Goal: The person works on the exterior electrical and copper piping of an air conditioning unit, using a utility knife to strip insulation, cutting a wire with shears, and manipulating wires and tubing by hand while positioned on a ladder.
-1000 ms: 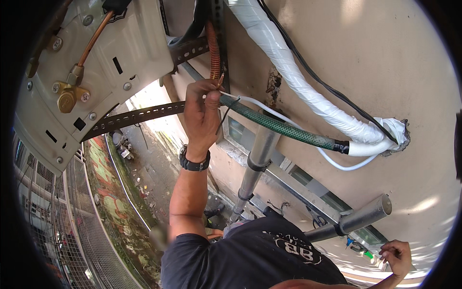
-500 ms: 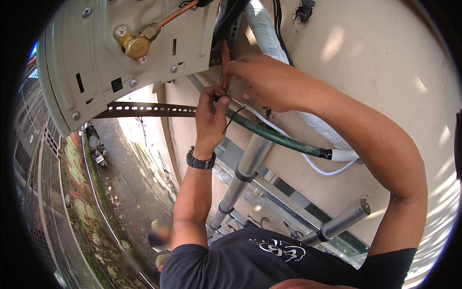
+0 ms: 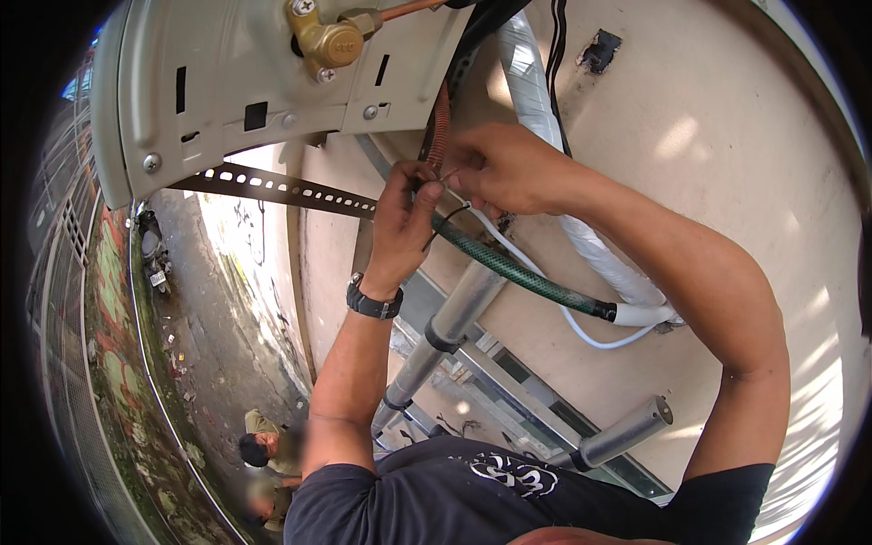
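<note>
My left hand (image 3: 406,218) is raised under the outdoor air-conditioner unit (image 3: 227,91), thumb and fingers pinched on thin wires at the end of a white cable (image 3: 581,331). From the right, my right hand (image 3: 513,173) meets it, fingertips closed on a thin wire close to the left thumb; the exact tip is hard to see. An orange corrugated conduit (image 3: 440,127) comes down just above the fingers. A thin black strip (image 3: 447,227) crosses beside my left palm. The green braided hose (image 3: 509,266) passes just below both hands.
A perforated metal bracket (image 3: 282,189) runs left of my hands. Brass valve (image 3: 331,44) and copper pipe sit on the unit. A white-wrapped pipe (image 3: 536,82) lies along the wall. Metal scaffold tubes (image 3: 463,309) stand below. Far down, people (image 3: 263,445) and a motorbike (image 3: 154,250) are in the alley.
My right hand has come in to the left fingertips, and its fingers have closed on a thin wire. The left hand keeps its pinch. The view has shifted, bringing people below into sight.
</note>
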{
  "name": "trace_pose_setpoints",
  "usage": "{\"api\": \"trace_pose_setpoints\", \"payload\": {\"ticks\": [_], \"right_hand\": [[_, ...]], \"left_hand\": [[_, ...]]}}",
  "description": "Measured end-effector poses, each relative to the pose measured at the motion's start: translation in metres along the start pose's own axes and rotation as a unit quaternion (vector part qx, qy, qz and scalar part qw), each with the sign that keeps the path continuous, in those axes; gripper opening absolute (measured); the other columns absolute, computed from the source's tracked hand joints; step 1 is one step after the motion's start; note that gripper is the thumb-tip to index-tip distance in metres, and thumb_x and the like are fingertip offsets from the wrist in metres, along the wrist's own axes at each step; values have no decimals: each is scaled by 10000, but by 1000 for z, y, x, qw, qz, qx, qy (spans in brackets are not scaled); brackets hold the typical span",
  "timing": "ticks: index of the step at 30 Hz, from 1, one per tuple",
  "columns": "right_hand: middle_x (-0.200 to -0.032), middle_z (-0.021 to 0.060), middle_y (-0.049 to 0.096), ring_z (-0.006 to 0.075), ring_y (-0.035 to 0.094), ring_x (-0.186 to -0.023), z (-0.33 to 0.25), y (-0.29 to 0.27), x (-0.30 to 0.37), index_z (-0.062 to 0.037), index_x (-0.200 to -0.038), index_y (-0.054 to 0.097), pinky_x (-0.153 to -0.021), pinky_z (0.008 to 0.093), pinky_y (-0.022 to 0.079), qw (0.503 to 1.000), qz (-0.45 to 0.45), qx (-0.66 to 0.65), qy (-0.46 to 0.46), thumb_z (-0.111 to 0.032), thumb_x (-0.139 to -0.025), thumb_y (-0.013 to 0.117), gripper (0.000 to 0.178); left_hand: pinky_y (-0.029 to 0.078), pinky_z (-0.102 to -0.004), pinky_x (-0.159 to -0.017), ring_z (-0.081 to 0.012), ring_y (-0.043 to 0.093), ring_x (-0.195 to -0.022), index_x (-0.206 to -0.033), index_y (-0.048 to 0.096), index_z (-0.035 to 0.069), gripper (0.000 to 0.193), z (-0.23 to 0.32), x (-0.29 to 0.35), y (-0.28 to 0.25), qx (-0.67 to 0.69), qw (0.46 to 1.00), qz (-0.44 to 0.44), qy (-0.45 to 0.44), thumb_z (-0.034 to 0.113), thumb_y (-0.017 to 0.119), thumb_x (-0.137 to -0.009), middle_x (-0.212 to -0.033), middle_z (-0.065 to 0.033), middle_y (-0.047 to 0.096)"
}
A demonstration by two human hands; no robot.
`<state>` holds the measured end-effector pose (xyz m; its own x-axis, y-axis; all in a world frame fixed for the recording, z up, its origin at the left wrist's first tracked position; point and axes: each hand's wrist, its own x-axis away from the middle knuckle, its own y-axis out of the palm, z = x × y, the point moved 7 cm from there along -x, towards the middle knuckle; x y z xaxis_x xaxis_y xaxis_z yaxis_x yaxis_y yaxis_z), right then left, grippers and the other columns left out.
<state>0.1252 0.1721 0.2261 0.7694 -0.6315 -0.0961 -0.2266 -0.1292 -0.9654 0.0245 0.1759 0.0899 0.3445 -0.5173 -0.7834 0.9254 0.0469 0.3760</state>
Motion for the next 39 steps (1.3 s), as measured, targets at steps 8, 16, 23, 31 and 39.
{"api": "trace_pose_setpoints", "payload": {"ticks": [8, 16, 23, 31, 39], "right_hand": [[-802, 178, 693, 285, 721, -764, -17, -28, 45, 30, -968, 667, -664, 394, 581, 962, 32, 266, -52, -86, -874, 696, 153], [-1037, 207, 691, 411, 701, -903, -40, -24, 39, -12, -1157, 661, -790, 458, 581, 913, 158, 331, -181, -55, -833, 715, 330], [-1266, 220, 630, 404, 658, -1085, -42, -18, 17, -26, -1387, 536, -926, 455, 537, 951, 68, 209, -217, -134, -916, 691, 508], [-1159, 202, 669, 322, 690, -998, -49, -32, 34, -16, -1402, 527, -845, 429, 551, 960, 48, 225, -160, -252, -902, 729, 589], [-909, 169, 733, 367, 713, -937, -44, -21, 43, -18, -963, 695, -789, 460, 558, 921, -62, 377, -74, -144, -839, 741, 182]], "left_hand": [[402, -217, -767, -66, 478, -873, -1172, 537, 53, 268, 8, 1, 3, -36, 999, -5, 0, 287, 620, -1074, -1014, 14, 548], [487, -276, -765, -133, 574, -815, -1145, 642, -6, 222, 26, -1, 5, -137, 989, 31, 46, 182, 669, -1030, -916, -77, 653], [479, -293, -851, -158, 584, -1017, -1421, 504, 0, 637, 34, -1, 8, -112, 993, -35, -7, 390, 731, -972, -1161, -98, 656], [416, -366, -1011, -220, 573, -1136, -1617, 172, -13, 1344, 4, 17, -16, 144, 987, -66, 14, 955, 501, -744, -1332, -111, 564], [441, -305, -898, -197, 602, -1137, -1541, 330, 3, 708, -3, 10, -22, 83, 995, -49, -2, 521, 443, -1072, -1366, -124, 594]]}}
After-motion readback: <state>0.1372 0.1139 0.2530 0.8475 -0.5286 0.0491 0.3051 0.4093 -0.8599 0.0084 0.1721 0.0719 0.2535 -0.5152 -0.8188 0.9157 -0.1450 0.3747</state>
